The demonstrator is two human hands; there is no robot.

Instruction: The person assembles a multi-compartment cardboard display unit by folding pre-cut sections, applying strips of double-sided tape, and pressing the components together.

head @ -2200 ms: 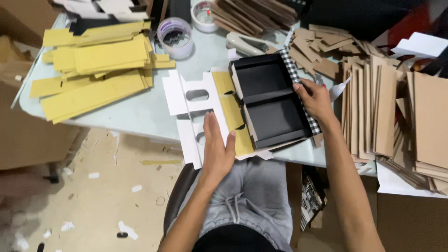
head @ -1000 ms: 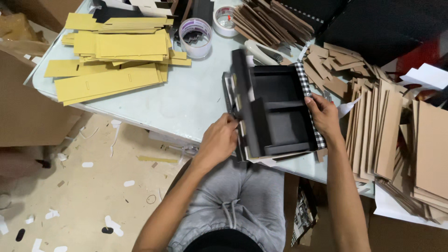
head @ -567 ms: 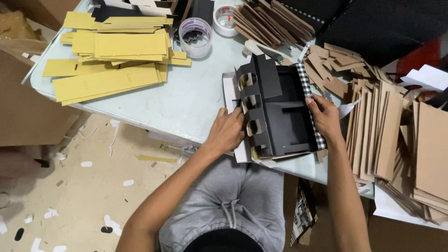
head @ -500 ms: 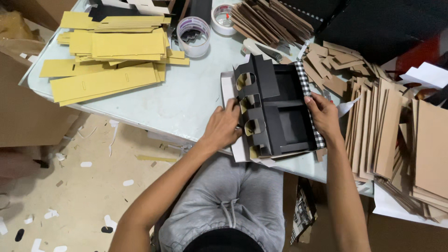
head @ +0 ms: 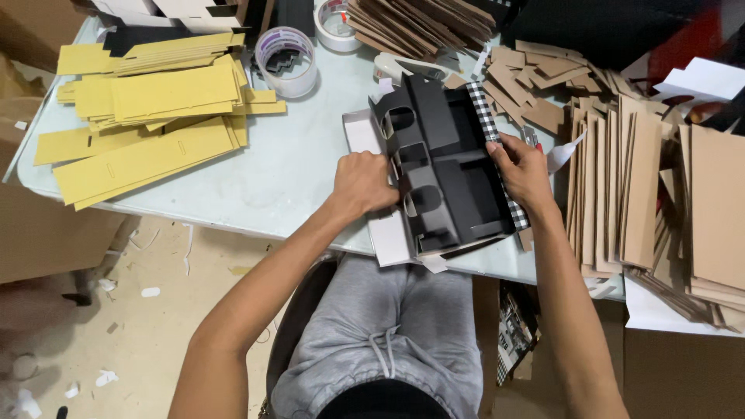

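Note:
A black cardboard box insert with divided compartments lies on the pale table before me. Its left flap, with three rounded cut-outs, is folded up against the box. My left hand presses that flap with bent fingers. My right hand grips the right edge, where a black-and-white checked strip runs along the box. A white card panel sticks out from under the box on the left.
Stacks of yellow card strips cover the table's left part. Two tape rolls stand at the back. Brown card pieces are piled on the right. Scraps lie on the floor at the left.
The flat white and yellow flap at the box's left has been folded up and over. My left hand followed it and now presses its black, cut-out side against the box.

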